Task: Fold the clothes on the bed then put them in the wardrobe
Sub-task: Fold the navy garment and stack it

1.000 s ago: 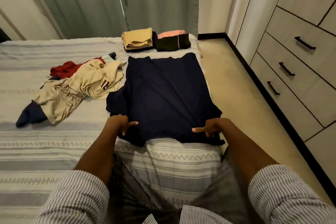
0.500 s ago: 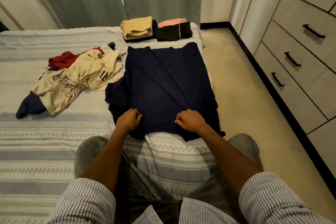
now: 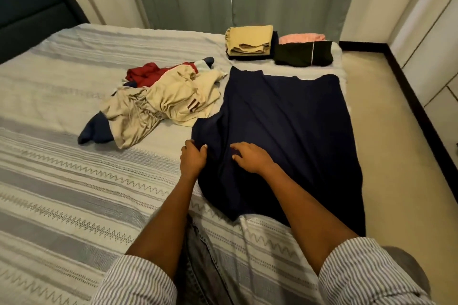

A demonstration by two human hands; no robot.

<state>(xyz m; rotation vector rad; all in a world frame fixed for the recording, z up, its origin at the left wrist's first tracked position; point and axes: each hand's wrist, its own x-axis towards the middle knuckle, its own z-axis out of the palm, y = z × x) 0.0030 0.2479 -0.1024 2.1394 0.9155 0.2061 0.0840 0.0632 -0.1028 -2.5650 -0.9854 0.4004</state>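
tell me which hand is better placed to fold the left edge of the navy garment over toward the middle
Probably the left hand: it already grips the navy garment at its left edge, while the right hand rests nearer the garment's middle, so it could pin the cloth.

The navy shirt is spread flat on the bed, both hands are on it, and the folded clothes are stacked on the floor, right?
Not quite. The head view shows the folded clothes stacked on the bed, at its far end, not on the floor. The rest holds: the navy shirt is spread on the bed, with the left hand and right hand on it.
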